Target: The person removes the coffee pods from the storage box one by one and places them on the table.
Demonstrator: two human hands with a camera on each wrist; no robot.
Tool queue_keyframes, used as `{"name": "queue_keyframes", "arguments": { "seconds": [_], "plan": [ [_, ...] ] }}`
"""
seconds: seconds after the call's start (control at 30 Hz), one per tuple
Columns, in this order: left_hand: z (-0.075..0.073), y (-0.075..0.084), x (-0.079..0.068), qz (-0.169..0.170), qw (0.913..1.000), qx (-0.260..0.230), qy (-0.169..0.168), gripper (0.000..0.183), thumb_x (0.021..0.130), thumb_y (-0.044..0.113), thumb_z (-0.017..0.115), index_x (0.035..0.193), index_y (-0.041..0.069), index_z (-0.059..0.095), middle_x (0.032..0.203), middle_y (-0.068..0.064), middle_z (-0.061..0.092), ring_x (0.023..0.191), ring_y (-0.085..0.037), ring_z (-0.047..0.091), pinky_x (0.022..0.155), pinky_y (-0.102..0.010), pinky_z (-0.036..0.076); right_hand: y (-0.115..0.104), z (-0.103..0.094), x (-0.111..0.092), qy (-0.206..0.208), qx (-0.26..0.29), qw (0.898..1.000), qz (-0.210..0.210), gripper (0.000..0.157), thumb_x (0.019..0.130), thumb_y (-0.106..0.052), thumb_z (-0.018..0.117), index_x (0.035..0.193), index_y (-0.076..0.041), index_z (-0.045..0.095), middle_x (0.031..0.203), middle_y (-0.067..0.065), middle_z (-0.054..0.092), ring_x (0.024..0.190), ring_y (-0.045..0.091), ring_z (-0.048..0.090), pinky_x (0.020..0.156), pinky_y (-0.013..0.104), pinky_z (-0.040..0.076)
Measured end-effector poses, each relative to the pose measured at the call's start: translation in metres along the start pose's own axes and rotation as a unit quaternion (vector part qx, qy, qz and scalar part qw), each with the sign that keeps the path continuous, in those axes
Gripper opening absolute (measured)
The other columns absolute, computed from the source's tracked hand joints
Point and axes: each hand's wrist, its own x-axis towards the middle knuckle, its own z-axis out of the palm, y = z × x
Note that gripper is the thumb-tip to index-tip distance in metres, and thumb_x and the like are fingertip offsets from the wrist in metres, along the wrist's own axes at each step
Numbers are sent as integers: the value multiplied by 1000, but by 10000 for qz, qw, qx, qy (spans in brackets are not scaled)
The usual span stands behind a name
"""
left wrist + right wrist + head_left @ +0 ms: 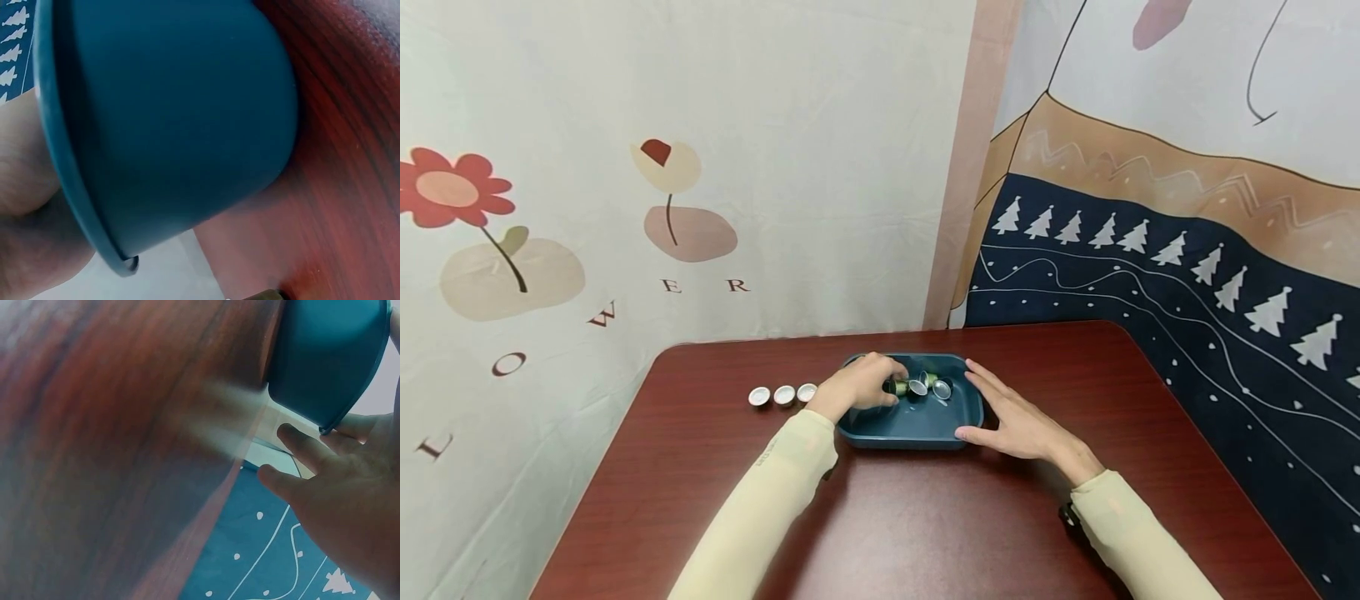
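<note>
Inside blue tray (902, 433): small silvery-ended green capsules (942, 389).

1. Pale wall cloth (842, 167): bears single capital letters in dark red, set well apart along a line rising from lower left.
2. Letter sequence, left to right: "L" (434, 447), "O" (508, 364), "W" (602, 314), "E" (671, 286), "R" (738, 285).
3. Letter orientation: "L" and "W" are visibly tilted; "E" and "R" are nearly upright.
4. Left sleeve (752, 508): bears small dark print (767, 452) near the cuff; characters too small to read.
</note>
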Motion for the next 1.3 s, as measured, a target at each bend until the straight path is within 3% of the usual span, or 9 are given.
{"name": "queue_keyframes", "arguments": {
  "seconds": [0.3,0.63,0.67,0.73,0.87,0.9,1.0,1.3],
  "plan": [
    [6,-3,1,-15,10000,34,74,38,106,27,82,141,14,77,136,-9,79,126,-27,74,111,-46,62,-1,0,0,-22,3,10000,4,109,99,-68,78,180,-15,28,192,-3,14,175,33,29,135,70,36],
    [8,-6,0,-47,9997,-69,239,34,104,27,84,135,13,79,130,-9,81,121,-25,75,107,-46,63,-2,0,1,-13,-16,10000,10,109,99,-68,78,180,-14,29,192,-1,15,174,34,31,135,69,37],
    [15,-17,7,60,9994,-36,329,34,105,30,84,134,14,79,129,-9,81,121,-24,75,107,-45,63,-1,0,1,-22,-9,10000,19,110,99,-68,78,180,-14,28,192,-2,15,175,33,30,135,69,37],
    [16,-19,6,114,9990,-100,431,32,103,29,85,131,14,80,126,-8,82,118,-24,76,106,-46,64,-2,0,1,-34,16,10000,47,110,99,-69,78,180,-15,28,192,-3,15,175,32,30,135,68,37],
    [14,-20,3,203,9975,-152,655,28,102,28,86,125,14,82,122,-6,82,115,-23,76,104,-45,64,-2,0,1,-23,17,10000,70,110,98,-69,78,180,-15,28,192,-1,15,175,32,29,135,69,37],
    [6,-9,-5,138,9975,-211,662,26,101,25,87,124,14,82,120,-6,82,114,-23,76,103,-46,65,-2,0,1,-18,18,10000,71,110,98,-70,78,180,-15,28,192,-1,15,175,32,29,135,69,37],
    [3,-9,-8,240,9964,-180,795,25,101,24,87,124,14,82,119,-5,82,112,-22,75,101,-44,65,-1,0,0,-4,19,10000,62,110,98,-69,78,180,-15,28,192,-1,16,175,32,29,136,68,36],
    [-5,-8,-19,512,9924,-430,1028,30,103,19,84,130,7,80,122,-10,79,107,-24,75,96,-42,65,0,0,0,4,0,10000,42,110,98,-70,78,180,-15,28,192,-2,16,175,32,29,136,68,36]
  ]
}}
